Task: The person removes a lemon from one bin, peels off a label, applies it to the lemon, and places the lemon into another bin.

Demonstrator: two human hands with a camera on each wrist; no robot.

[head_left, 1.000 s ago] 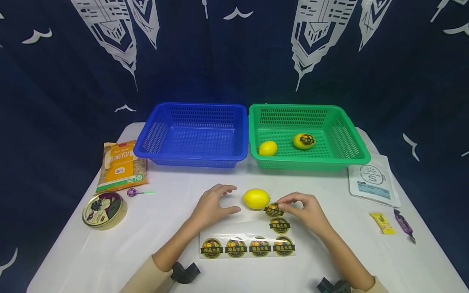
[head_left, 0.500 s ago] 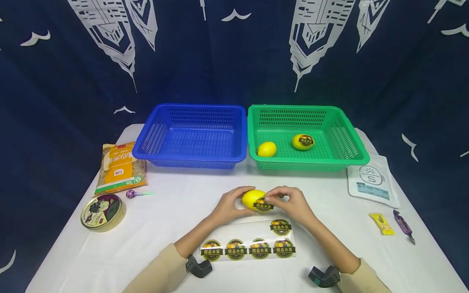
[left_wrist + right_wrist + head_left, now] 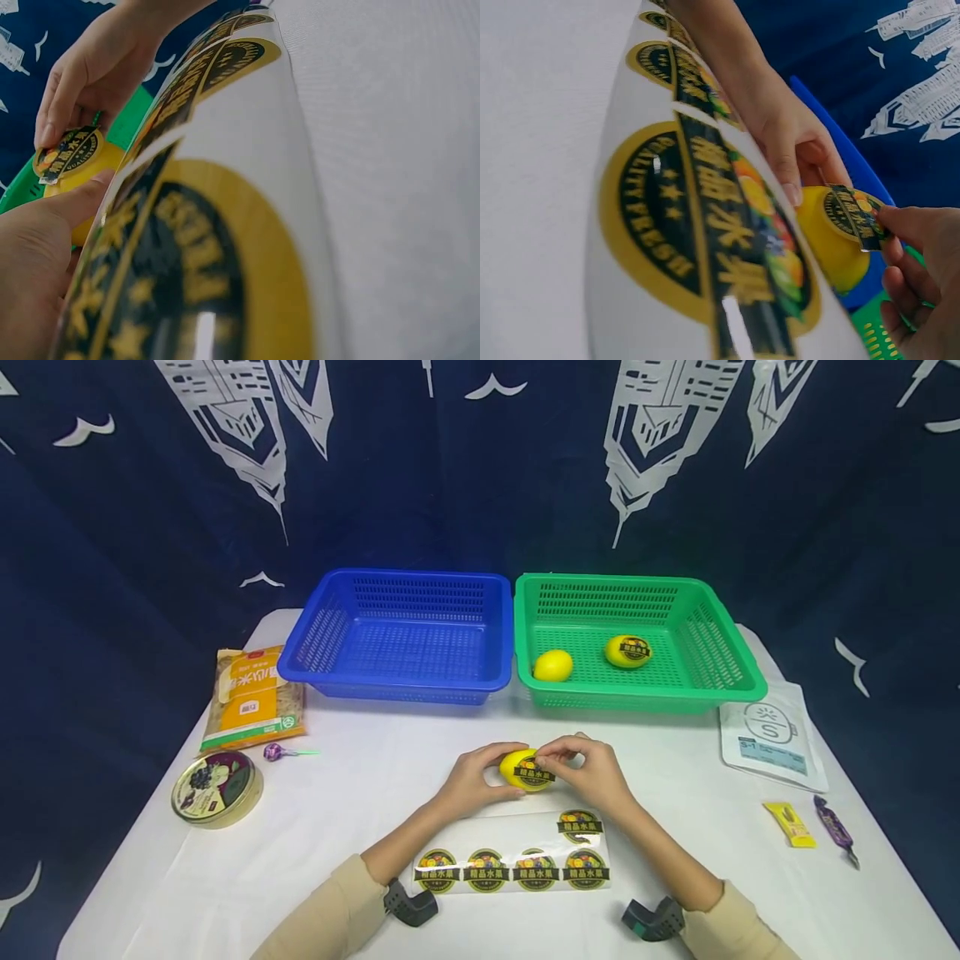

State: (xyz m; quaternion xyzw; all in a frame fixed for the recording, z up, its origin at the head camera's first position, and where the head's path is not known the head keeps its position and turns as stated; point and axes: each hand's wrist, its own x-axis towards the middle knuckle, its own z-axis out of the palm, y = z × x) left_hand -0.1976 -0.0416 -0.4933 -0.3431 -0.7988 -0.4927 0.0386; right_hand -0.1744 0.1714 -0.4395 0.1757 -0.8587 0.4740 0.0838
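Yellow and oval, a plastic lemon (image 3: pixel 522 769) sits on the white-covered worktop (image 3: pixel 360 793) just behind a clear backing sheet of round fruit stickers (image 3: pixel 513 864), with a black-and-gold round sticker (image 3: pixel 534 774) on its near face. A second ago the right hand (image 3: pixel 592 770) carried that sticker beside the lemon and the left hand (image 3: pixel 471 779) lay open on the cloth; now both have closed in. The left hand cups the lemon with curled fingers, thumb beneath. The right hand pinches the sticker's edge against the fruit, forearms angled inward. Behind stand an empty blue plastic basket (image 3: pixel 401 681) and a green plastic basket (image 3: pixel 720 672) holding two lemons.
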